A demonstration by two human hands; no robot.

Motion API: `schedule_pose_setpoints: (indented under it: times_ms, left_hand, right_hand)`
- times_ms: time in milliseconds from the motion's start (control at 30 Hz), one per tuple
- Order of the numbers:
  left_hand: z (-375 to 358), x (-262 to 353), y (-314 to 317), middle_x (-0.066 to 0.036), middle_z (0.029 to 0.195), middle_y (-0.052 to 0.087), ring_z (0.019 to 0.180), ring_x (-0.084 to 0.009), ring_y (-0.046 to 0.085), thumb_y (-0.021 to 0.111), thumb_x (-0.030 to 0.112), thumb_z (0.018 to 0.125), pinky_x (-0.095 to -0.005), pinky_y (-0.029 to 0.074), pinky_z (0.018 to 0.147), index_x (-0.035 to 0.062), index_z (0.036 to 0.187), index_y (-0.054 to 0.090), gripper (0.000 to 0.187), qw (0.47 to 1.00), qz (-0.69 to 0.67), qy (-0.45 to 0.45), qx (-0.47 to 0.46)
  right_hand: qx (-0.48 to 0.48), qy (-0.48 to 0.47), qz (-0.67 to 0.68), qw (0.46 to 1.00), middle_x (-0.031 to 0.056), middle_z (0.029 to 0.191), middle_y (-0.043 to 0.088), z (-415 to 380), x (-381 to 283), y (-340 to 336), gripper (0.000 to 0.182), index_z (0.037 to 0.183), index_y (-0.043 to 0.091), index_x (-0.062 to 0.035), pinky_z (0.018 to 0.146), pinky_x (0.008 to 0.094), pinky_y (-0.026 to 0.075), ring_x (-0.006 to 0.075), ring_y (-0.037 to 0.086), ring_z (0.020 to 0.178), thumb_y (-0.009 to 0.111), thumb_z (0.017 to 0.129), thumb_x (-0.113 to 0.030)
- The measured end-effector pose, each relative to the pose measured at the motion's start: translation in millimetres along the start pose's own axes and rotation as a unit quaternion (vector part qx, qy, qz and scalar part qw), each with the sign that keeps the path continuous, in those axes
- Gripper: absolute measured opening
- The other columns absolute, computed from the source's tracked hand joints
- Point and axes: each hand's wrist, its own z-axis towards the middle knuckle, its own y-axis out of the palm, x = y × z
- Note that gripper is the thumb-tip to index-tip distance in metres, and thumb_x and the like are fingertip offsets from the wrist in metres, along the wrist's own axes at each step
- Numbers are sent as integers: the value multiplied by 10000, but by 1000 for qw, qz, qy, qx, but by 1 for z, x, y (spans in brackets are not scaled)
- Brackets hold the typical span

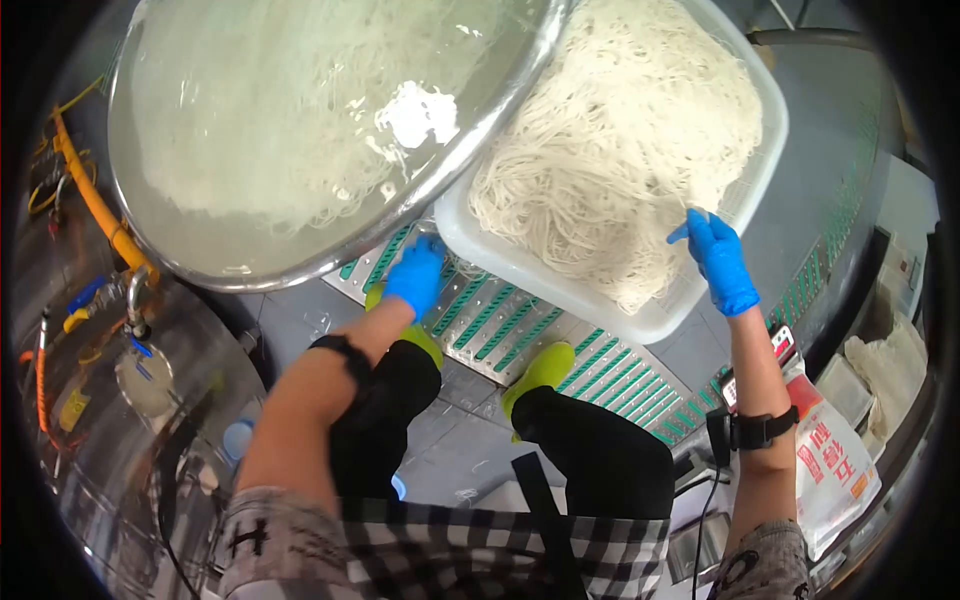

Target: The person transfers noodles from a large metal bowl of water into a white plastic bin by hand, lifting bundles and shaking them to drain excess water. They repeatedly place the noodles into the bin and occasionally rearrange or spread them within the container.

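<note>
Centre frame: white tub (pixel 745 190) of noodles (pixel 610 150) tilted against steel basin (pixel 300 265) at upper left, left hand (pixel 415 275) closed in a grip on its low corner, right hand (pixel 720 260) clasping the far rim, likely steadying the tilt.

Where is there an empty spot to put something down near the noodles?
Bare grey floor lies right of the white tub, and more between the metal basin and the left hand. It is crowded where tub and basin meet, and under the shoes.
</note>
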Motion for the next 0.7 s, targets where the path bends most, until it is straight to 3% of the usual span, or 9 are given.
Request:
schedule_pose_setpoints:
  times_ms: [67,167,267,300,333,367,433,500,700]
  left_hand:
    - [24,0,19,-165,1247,227,1141,-368,241,588,224,637,-516,338,821,149,1198,338,618,982,-107,-15,156]
    - [38,32,41,-158,1244,233,1167,-373,164,615,261,615,-579,272,834,174,1205,342,656,978,-4,-92,187]
    - [50,25,99,-142,1249,243,1168,-366,160,622,263,610,-616,233,826,174,1179,373,627,985,-35,1,171]
    - [39,35,77,-136,1253,239,1140,-364,222,603,224,629,-534,334,798,138,1140,409,554,998,-14,-17,55]
    - [49,27,106,-136,1253,239,1140,-364,222,603,224,629,-534,334,798,138,1140,409,554,998,-16,-19,55]
    - [64,18,144,-151,1207,305,1078,-359,307,568,185,661,-483,376,757,111,1107,426,474,939,-316,22,136]
    - [57,26,139,-166,1161,370,1017,-353,393,532,147,692,-431,417,717,84,1073,443,396,780,-590,55,200]
    - [52,26,124,-209,992,484,850,-350,501,442,78,745,-380,441,650,40,1007,463,266,930,-324,-26,175]
    - [61,29,125,-210,866,543,795,-353,526,423,53,745,-391,429,659,16,887,525,178,921,-297,-30,251]
  right_hand:
    - [-13,16,17,1000,-37,501,357,2,8,9,325,681,574,-43,434,187,243,45,283,461,433,834,-293]
    - [-35,18,1,999,-49,482,300,7,14,20,330,672,576,-52,418,188,202,39,253,446,426,838,-294]
    - [-54,33,-15,998,-52,468,290,10,21,31,332,673,573,-58,409,186,189,35,240,433,419,842,-297]
    - [-61,23,-12,998,-52,467,290,12,24,35,334,674,572,-56,407,186,189,34,239,430,418,843,-299]
    - [-65,8,-7,998,-53,466,289,14,24,37,336,675,571,-53,404,186,188,34,239,428,417,843,-301]
    - [-66,6,-9,998,-53,466,289,15,21,42,336,675,571,-53,404,186,188,34,239,428,417,843,-301]
    - [-96,35,-25,994,-53,466,290,11,15,51,344,675,567,-48,400,187,190,32,236,425,411,846,-302]
    - [-103,28,-22,994,-58,456,280,13,19,54,347,680,560,-62,379,186,176,30,221,404,400,846,-322]
    - [-126,10,-12,992,-62,449,275,15,17,59,354,691,557,-67,357,184,168,29,213,383,391,844,-339]
